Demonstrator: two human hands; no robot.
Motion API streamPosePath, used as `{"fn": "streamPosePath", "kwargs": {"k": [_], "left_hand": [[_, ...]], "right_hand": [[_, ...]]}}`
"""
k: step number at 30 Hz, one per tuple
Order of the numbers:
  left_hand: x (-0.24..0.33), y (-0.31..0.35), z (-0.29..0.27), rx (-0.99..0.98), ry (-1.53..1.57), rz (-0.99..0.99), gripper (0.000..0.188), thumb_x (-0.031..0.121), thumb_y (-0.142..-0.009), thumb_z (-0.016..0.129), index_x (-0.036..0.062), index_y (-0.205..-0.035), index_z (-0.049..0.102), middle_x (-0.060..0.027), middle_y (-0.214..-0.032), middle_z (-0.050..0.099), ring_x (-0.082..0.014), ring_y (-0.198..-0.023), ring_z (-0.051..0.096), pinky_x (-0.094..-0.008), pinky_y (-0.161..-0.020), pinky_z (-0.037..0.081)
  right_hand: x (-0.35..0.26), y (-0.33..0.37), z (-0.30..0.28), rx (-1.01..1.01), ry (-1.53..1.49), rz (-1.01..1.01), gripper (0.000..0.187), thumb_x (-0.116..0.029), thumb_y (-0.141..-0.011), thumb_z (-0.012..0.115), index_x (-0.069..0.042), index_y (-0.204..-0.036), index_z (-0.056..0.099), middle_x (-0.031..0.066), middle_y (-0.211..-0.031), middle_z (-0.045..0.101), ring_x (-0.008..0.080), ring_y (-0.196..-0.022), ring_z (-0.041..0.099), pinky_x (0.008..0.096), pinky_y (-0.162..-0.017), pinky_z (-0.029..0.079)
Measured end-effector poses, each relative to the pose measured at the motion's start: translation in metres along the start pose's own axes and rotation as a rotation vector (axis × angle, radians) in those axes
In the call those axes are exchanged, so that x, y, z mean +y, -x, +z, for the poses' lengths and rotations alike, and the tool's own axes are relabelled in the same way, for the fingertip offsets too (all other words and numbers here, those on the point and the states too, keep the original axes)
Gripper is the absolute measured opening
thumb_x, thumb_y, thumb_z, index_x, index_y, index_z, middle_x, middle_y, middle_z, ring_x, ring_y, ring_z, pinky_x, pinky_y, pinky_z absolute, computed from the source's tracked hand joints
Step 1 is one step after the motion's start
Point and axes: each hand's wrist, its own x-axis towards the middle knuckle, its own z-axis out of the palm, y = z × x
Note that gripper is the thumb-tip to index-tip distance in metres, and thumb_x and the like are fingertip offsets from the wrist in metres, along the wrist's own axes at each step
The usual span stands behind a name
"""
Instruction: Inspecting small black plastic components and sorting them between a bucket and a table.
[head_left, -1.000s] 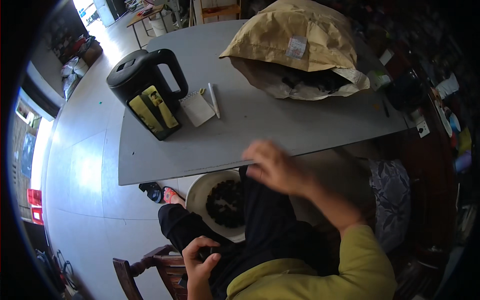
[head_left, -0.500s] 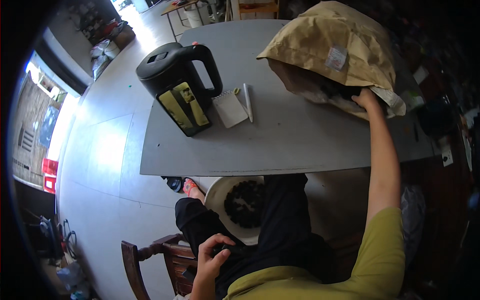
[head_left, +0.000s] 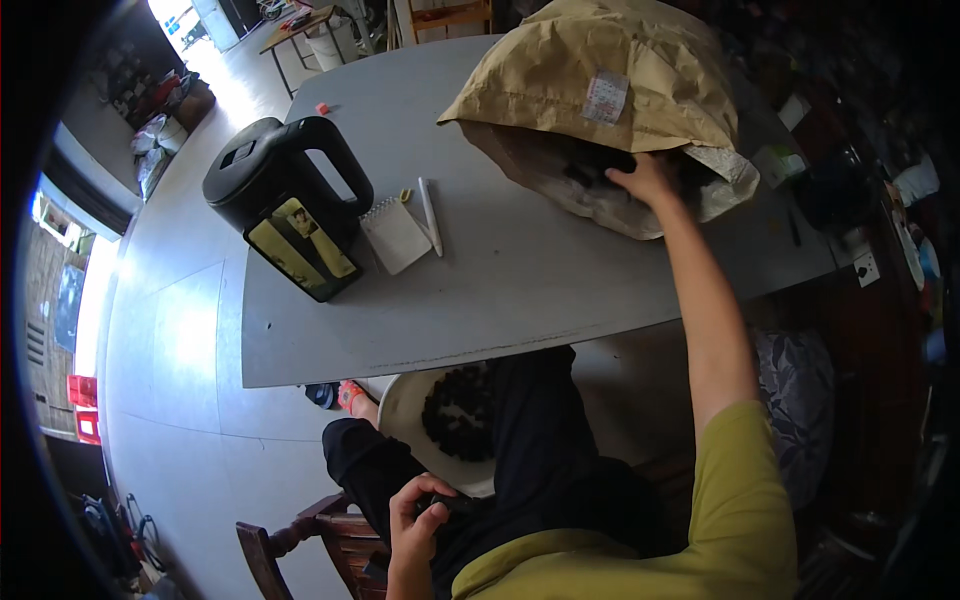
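Observation:
On my lap, beside the basin, my left hand (head_left: 418, 517) is closed around a small black piece (head_left: 446, 502); its exact kind cannot be made out. My right arm stretches over the table to a large brown paper bag (head_left: 660, 75) lying on its side, with its mouth towards me. Inside that mouth is my right hand (head_left: 650, 182), thumb spread away from the fingers, against dark contents (head_left: 590, 165). The fingertips are partly hidden in shadow. Between my legs stands a pale basin (head_left: 397, 424) with many small black pieces (head_left: 459, 410) in it.
A black kettle (head_left: 255, 175) with a glossy rectangular front stands left on the grey table (head_left: 480, 305). Beside it lie a small spiral notepad (head_left: 398, 240) and a white pen (head_left: 430, 215). A wooden chair (head_left: 300, 530) is at lower left, a grey patterned bag (head_left: 795, 410) at right.
My right hand has shifted left within the bag's mouth, and its thumb shows more plainly. The view has turned, so the table appears tilted. My left hand keeps its hold.

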Motion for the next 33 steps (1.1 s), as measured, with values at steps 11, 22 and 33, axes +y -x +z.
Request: {"fn": "streamPosePath", "kwargs": {"k": [11, 22, 33], "left_hand": [[0.004, 0.003, 0.005, -0.078, 0.022, 0.093, 0.036, 0.033, -0.074, 0.066, -0.0015, -0.082, 0.056, -0.0036, -0.078, 0.052, -0.0075, -0.058, 0.045, -0.0197, -0.053, 0.033], [0.000, 0.034, -0.014, -0.003, 0.033, 0.126, 0.035, 0.032, -0.076, 0.063, -0.0019, -0.080, 0.059, -0.0035, -0.076, 0.051, -0.0072, -0.057, 0.044, -0.0192, -0.052, 0.033], [-0.015, 0.011, -0.017, 0.008, -0.328, 0.193, 0.014, 0.013, -0.082, 0.054, 0.0010, -0.087, 0.059, -0.0090, -0.093, 0.056, -0.0202, -0.089, 0.053, -0.0279, -0.081, 0.040]], "right_hand": [[-0.120, 0.114, 0.012, 0.056, -0.043, -0.129, 0.061, -0.039, -0.069, 0.070, -0.040, -0.126, 0.047, 0.0129, -0.139, 0.030, 0.0503, -0.116, 0.036, 0.0528, -0.087, 0.044], [-0.189, 0.107, 0.006, -0.412, -0.555, -0.572, 0.059, -0.034, -0.072, 0.069, -0.020, -0.126, 0.052, 0.0218, -0.125, 0.050, 0.0355, -0.116, 0.049, 0.0361, -0.098, 0.038], [-0.142, 0.184, -0.018, -0.036, -0.243, -0.773, 0.020, -0.009, -0.076, 0.061, -0.008, -0.096, 0.063, 0.0091, -0.090, 0.062, 0.0228, -0.082, 0.060, 0.0341, -0.074, 0.047]]}}
